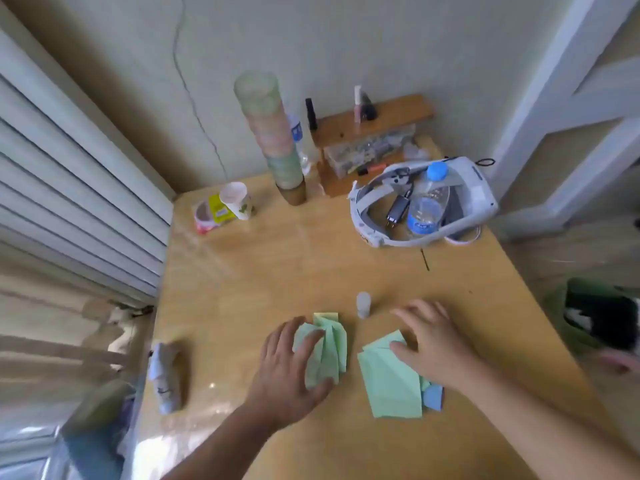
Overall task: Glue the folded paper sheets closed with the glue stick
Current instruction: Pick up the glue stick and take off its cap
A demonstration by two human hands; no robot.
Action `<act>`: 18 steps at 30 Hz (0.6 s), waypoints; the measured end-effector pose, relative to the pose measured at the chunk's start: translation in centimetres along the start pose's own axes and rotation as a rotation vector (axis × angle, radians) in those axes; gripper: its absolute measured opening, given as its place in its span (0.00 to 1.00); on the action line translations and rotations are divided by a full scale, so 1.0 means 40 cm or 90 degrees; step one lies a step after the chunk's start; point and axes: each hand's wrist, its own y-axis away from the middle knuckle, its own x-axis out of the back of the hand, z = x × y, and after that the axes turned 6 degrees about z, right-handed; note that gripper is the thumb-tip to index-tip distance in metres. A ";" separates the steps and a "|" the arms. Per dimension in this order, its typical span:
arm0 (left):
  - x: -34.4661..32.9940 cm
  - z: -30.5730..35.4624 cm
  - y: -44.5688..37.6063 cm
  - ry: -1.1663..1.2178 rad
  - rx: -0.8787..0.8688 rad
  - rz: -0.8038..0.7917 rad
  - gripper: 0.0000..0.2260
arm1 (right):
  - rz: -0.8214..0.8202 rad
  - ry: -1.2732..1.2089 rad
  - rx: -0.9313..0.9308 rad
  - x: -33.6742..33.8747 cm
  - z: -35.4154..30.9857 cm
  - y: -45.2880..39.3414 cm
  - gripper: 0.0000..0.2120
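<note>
A fanned stack of folded green paper sheets (330, 344) lies on the wooden table (277, 271) near its front. My left hand (291, 365) holds this stack, fingers lying over its left side and thumb curled under its near edge. To the right lies a larger folded green sheet (391, 382) with a blue sheet (433, 397) peeking out at its right corner. My right hand (433, 341) rests on that green sheet with spread, straight fingers. A small white glue stick (363, 304) stands upright just beyond both piles, touched by neither hand.
At the back right sits a white headset (374, 233) ringed around a water bottle (427, 202) and a charger. A paper cup (237, 199), a tall cup stack (273, 133) and a wooden shelf (374, 116) stand at the back. A cloth bundle (166, 379) lies at the left edge.
</note>
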 end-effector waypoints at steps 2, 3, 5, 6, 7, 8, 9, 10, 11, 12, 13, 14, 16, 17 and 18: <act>-0.059 -0.010 -0.034 0.004 -0.046 0.022 0.31 | 0.012 -0.009 0.037 -0.054 0.010 -0.040 0.33; -0.090 -0.019 -0.045 0.011 -0.055 0.025 0.30 | 0.024 0.001 0.050 -0.082 0.019 -0.057 0.34; -0.133 -0.034 -0.052 -0.001 -0.067 0.051 0.30 | 0.093 0.001 0.078 -0.128 0.043 -0.066 0.34; -0.152 -0.031 -0.038 -0.006 -0.079 0.057 0.30 | 0.133 -0.015 0.097 -0.148 0.054 -0.057 0.34; -0.164 -0.035 -0.029 -0.021 -0.101 0.071 0.30 | 0.171 -0.016 0.120 -0.158 0.064 -0.048 0.33; -0.173 -0.043 -0.026 -0.037 -0.126 0.083 0.30 | 0.211 -0.012 0.149 -0.168 0.074 -0.044 0.31; -0.173 -0.045 -0.026 -0.055 -0.130 0.085 0.30 | 0.238 -0.010 0.160 -0.174 0.078 -0.042 0.30; -0.173 -0.047 -0.026 -0.066 -0.127 0.087 0.30 | 0.260 -0.013 0.166 -0.183 0.081 -0.043 0.28; -0.177 -0.049 -0.025 -0.071 -0.123 0.090 0.30 | 0.282 -0.015 0.174 -0.189 0.085 -0.049 0.26; -0.186 -0.049 -0.021 -0.072 -0.121 0.097 0.30 | 0.301 -0.011 0.192 -0.198 0.089 -0.055 0.23; -0.188 -0.047 -0.015 -0.076 -0.119 0.100 0.30 | 0.306 -0.008 0.203 -0.204 0.090 -0.056 0.21; -0.188 -0.046 -0.010 -0.079 -0.118 0.100 0.30 | 0.310 0.000 0.206 -0.207 0.090 -0.053 0.19; -0.181 -0.041 -0.006 -0.074 -0.101 0.097 0.31 | 0.309 0.016 0.197 -0.203 0.085 -0.044 0.17; -0.178 -0.038 -0.007 -0.074 -0.096 0.095 0.32 | 0.309 0.032 0.198 -0.202 0.080 -0.043 0.16; -0.177 -0.036 -0.009 -0.074 -0.094 0.092 0.32 | 0.306 0.058 0.198 -0.202 0.075 -0.044 0.15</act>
